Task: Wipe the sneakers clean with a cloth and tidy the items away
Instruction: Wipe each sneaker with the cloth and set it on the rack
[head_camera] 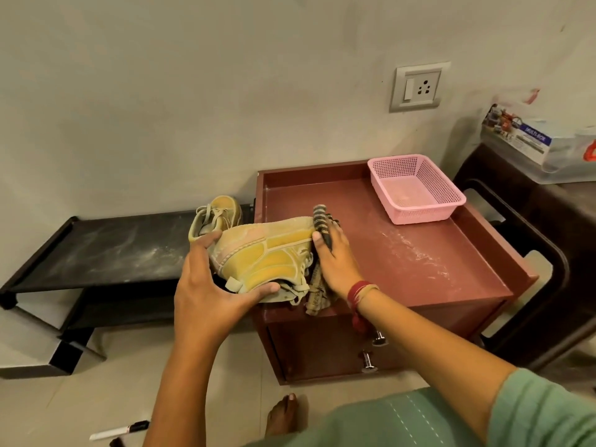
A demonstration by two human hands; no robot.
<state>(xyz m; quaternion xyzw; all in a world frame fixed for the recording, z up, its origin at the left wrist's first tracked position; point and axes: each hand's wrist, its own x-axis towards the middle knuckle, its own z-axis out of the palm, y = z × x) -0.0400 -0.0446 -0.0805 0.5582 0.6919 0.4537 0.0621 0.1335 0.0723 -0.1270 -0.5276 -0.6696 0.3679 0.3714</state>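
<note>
**Yellow sneaker gripped over the maroon bench**

Yellow suede fills both hands. The left hand is spread wide around the heel of the sneaker, thumb under the collar. The right hand presses a striped cloth against the toe end, fingers closed over the fabric, which also hangs below the wrist. The shoe lies on its side at the front left corner of the bench. A second sneaker sits just behind on a black rack. A pink basket stands at the far right. A box beyond reads "MULTI-BOX".
</note>
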